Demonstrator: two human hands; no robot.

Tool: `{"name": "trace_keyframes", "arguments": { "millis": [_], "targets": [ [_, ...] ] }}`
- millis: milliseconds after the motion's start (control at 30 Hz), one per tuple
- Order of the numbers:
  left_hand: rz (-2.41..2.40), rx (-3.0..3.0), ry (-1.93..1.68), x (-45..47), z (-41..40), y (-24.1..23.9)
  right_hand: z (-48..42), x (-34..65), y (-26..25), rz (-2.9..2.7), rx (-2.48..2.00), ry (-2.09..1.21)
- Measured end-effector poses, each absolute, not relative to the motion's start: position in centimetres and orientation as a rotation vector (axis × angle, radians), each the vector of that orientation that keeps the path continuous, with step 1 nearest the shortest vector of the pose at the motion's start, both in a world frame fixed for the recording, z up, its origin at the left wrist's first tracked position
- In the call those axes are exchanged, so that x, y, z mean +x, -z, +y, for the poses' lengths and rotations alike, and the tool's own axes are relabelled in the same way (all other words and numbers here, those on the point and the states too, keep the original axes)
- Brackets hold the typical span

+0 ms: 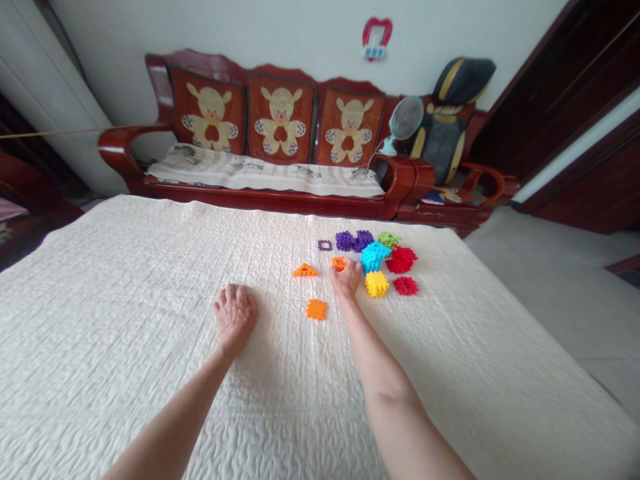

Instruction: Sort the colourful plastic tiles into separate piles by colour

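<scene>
My right hand (346,279) reaches to the near left of the colored piles, its thumb and fingers closed around an orange interlocking plastic piece (339,263). My fingers partly cover that piece. Left of it lies an orange triangular piece (305,270), and nearer to me an orange square piece (317,309) with notched edges. My left hand (234,315) lies palm down on the white quilted cover (125,333), fingers lightly bent and slightly apart, holding nothing.
Piles of purple (345,241), light blue (374,257), green (389,239), yellow (377,285) and red (401,259) pieces stand right of and beyond my right hand. A purple square frame (325,245) lies farther back. Beyond the cover stands a wooden sofa (270,200) with a fan (406,119).
</scene>
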State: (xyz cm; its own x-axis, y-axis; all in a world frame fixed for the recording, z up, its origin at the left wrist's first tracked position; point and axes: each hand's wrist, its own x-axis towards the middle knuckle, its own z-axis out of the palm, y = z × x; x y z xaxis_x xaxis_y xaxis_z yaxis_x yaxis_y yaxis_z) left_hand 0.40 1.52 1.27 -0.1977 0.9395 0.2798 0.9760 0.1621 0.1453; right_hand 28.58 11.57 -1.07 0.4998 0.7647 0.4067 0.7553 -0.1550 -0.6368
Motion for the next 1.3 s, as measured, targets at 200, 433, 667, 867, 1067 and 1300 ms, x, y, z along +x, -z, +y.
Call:
{"name": "trace_keyframes", "arguments": {
  "millis": [200, 433, 667, 867, 1067, 1300],
  "targets": [
    [-2.291, -1.903, 0.462, 0.4, 1.6, -1.3, 11.5, 28.5, 1.0, -1.266, -1.943, -0.002],
    [-2.314, -1.898, 0.459, 0.4, 1.6, -1.1, 11.5, 28.5, 1.1, -1.259, -1.950, -0.011],
    [-2.351, -1.904, 0.510, 0.4, 1.8, -1.0, 11.5, 28.6, 1.1, -1.231, -1.881, -0.008],
    [-2.332, -1.907, 0.498, 0.4, 1.6, -1.1, 10.0, 28.7, 1.1, -1.258, -1.766, 0.008],
    [-2.347, -1.898, 0.503, 0.4, 1.6, -1.0, 4.2, 28.0, 1.3, -1.595, -1.544, -0.204],
    [-2.381, -1.898, 0.520, 0.6, 1.6, -1.3, -1.4, 26.7, 0.5, -2.024, -1.348, -0.297]
  ]
}}
